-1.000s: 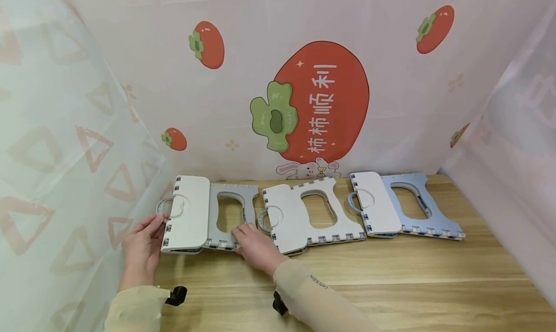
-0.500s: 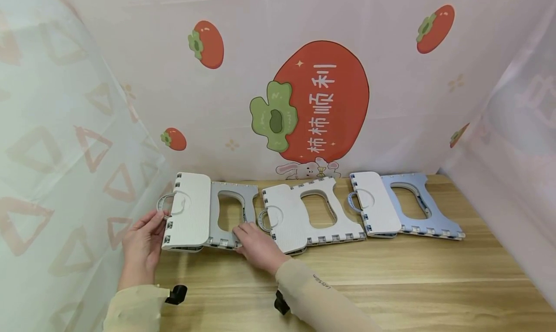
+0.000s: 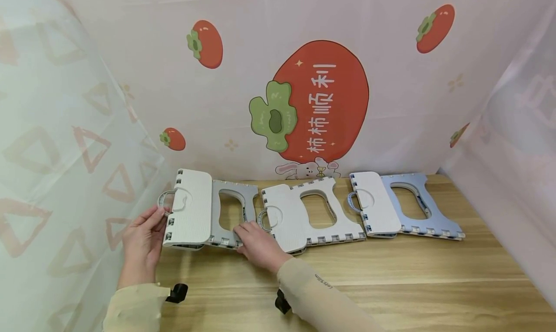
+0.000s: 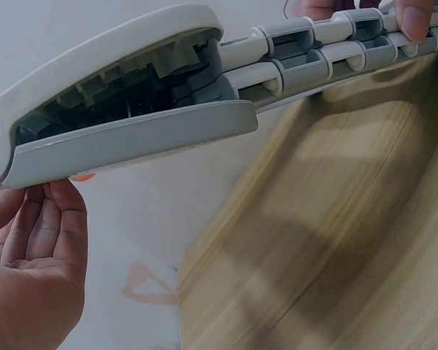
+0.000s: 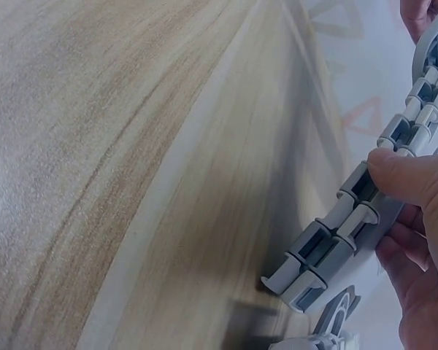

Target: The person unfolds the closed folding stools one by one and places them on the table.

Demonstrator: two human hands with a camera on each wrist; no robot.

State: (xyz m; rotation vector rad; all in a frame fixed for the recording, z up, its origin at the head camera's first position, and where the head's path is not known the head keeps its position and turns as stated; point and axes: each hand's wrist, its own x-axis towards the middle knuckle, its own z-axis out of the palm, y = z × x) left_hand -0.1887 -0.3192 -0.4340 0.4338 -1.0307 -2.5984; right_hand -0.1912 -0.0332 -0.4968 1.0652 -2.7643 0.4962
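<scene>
A folded grey step stool [image 3: 189, 207] with a white top lies at the left of the row. My left hand [image 3: 142, 238] pinches its outer edge by the small carry handle [image 3: 164, 201]. In the left wrist view, that hand's fingers [image 4: 67, 219] touch the underside of the stool's top [image 4: 139, 138]. My right hand [image 3: 260, 247] grips the front hinged edge of the leg panel. The right wrist view shows the thumb [image 5: 405, 173] over the hinges and the fingers below. The stool's left end looks tipped up off the table.
A folded white stool [image 3: 284, 218] lies just right of the right hand. Farther right is a folded blue stool [image 3: 378, 204] with a white top. The wooden table [image 3: 412, 283] ends at a printed back curtain [image 3: 243, 144], and another curtain [image 3: 87, 187] hangs close on the left.
The grey stool's left end has risen slightly and shifted a little away and right, with the left hand following. My right hand keeps its grip, barely moving. The other two stools stay put.
</scene>
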